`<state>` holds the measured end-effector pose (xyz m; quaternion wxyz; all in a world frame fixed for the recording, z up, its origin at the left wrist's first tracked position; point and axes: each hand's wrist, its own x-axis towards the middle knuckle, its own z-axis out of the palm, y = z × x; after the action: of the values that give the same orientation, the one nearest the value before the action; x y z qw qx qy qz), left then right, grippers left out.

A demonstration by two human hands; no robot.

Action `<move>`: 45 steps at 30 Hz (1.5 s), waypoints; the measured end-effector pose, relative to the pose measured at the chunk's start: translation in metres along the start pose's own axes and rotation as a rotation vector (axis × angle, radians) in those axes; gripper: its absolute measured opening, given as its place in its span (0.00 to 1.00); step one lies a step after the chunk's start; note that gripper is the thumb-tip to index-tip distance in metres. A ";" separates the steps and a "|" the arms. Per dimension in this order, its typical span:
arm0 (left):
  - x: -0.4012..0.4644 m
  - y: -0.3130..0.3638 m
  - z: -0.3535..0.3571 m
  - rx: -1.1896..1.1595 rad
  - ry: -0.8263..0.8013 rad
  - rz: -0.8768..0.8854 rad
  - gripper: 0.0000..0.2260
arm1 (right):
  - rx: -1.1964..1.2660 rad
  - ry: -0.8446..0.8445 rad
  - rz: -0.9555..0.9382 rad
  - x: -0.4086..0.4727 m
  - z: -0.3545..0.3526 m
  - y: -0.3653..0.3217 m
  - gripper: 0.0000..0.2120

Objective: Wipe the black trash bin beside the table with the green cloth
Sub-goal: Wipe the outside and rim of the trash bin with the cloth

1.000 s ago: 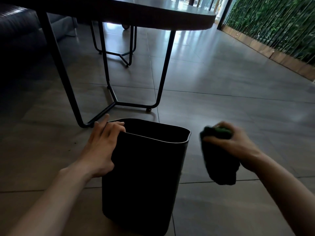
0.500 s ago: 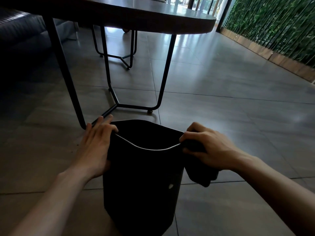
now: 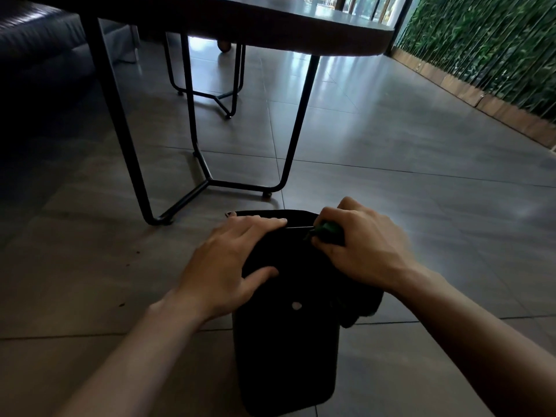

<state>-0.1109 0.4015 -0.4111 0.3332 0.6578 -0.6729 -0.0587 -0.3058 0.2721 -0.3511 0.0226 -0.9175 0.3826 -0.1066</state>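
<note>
Both are set rim-high on the stiff, likely light trash bin (image 3: 285, 341); left hand (image 3: 228, 266) spread; right hand (image 3: 364, 251) clutching limp green cloth (image 3: 329, 231).

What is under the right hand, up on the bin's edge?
A green cloth shows under the right hand, bunched at the rim of the black trash bin; its dark end hangs down the side. The hand covers the rest.

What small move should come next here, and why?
Likely slide the right hand along the rim of the black trash bin, wiping with the green cloth: the cloth sits bunched at the rim under that grip, and the left hand lies across the rim and near wall, bracing the bin.
</note>
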 end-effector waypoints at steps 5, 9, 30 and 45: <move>0.004 -0.008 0.001 -0.028 0.042 0.004 0.32 | 0.270 0.254 -0.027 -0.020 0.015 0.000 0.26; 0.007 -0.014 0.002 -0.058 0.040 -0.013 0.31 | 0.493 0.538 -0.138 -0.027 0.034 -0.008 0.29; 0.021 -0.017 0.005 -0.165 -0.062 -0.090 0.29 | -0.078 0.331 -0.814 -0.066 0.106 0.032 0.14; 0.022 -0.010 0.005 -0.173 -0.068 -0.098 0.29 | -0.224 0.236 -0.969 -0.117 0.133 0.030 0.16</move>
<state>-0.1036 0.3780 -0.4121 0.3626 0.6564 -0.6431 -0.1551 -0.3783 0.3280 -0.5052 -0.1712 -0.9680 -0.0776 -0.1661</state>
